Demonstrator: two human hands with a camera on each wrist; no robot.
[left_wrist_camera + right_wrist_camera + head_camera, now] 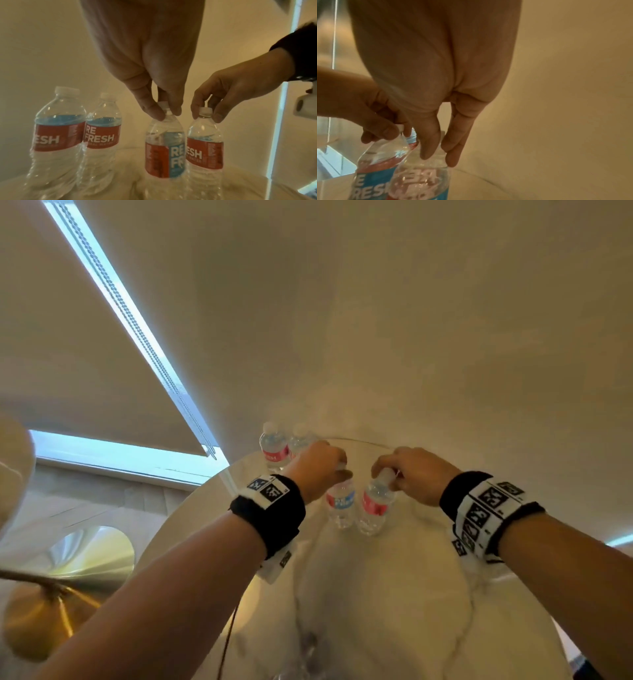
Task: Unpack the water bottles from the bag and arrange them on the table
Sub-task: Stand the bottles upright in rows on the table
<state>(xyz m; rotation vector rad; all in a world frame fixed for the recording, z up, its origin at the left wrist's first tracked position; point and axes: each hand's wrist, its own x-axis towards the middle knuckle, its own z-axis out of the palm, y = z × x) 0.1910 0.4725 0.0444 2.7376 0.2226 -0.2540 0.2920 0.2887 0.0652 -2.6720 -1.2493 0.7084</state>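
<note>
Several clear water bottles with red and blue labels stand on the round marble table [383,594]. Two stand at the far edge [273,447] [101,127], side by side against the wall. My left hand [320,469] [162,108] pinches the neck of a third bottle [339,503] [164,151] from above. My right hand [409,474] [436,148] [207,108] pinches the cap of a fourth bottle [375,505] [205,152] [423,180], which leans slightly. These two bottles stand close together, bases on the table. No bag is in view.
A cream wall [411,337] runs right behind the table. A window with a roller blind [85,354] is at left. A brass lamp base [41,621] and a round brass piece [92,553] sit below the table's left edge.
</note>
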